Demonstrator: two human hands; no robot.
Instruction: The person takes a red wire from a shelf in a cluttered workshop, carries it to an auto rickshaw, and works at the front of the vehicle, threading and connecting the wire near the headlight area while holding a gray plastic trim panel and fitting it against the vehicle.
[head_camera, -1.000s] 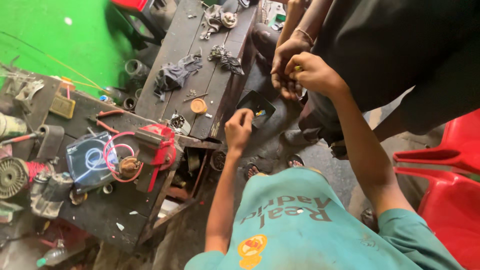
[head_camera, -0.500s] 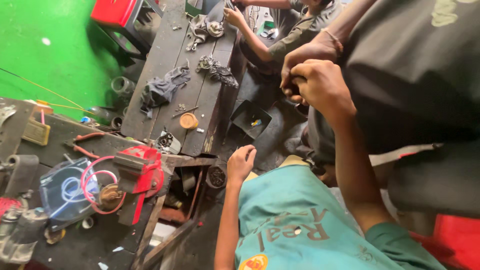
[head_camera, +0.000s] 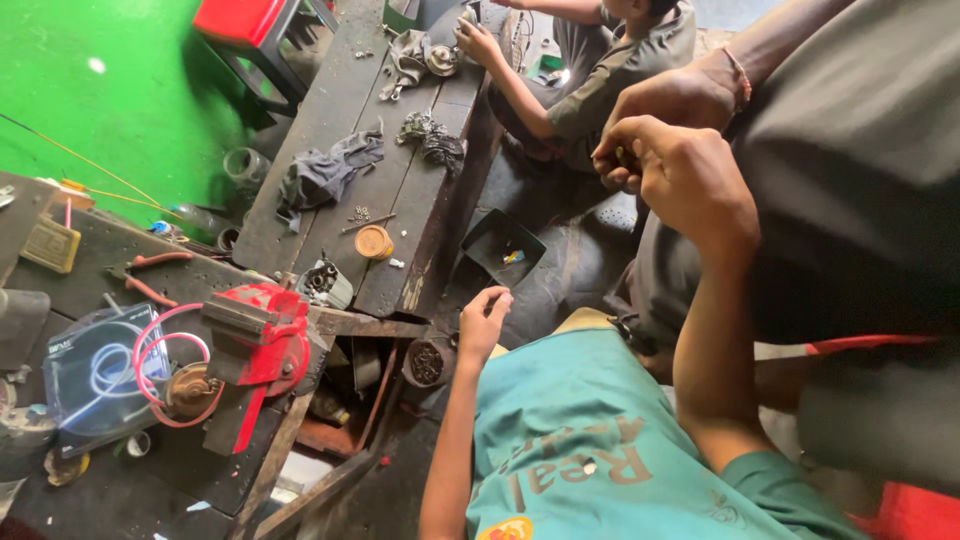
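Note:
My right hand (head_camera: 690, 185) is raised and closed around a small part, too hidden to identify. It meets the hand of a person in dark grey (head_camera: 665, 100), who wears a thin wristband and grips the same spot. My left hand (head_camera: 485, 322) hangs lower with loosely curled fingers and holds nothing. It is beside the edge of the dark wooden bench (head_camera: 400, 190), just above a round tin of small metal bits (head_camera: 426, 362) and below a black tray (head_camera: 502, 245) on the floor. My teal shirt (head_camera: 590, 440) fills the bottom.
A red bench vise (head_camera: 258, 335) with a looped red-and-white wire stands at the left. On the bench lie a grey rag (head_camera: 325, 172), an orange lid (head_camera: 374, 241) and metal parts. Another seated person (head_camera: 600, 70) works at the far end. A red stool (head_camera: 240, 18) stands by the green wall.
The view has swung and drawn closer. My left hand has dropped from beside the black tray to the bench edge. My right hand stays at the other person's hand.

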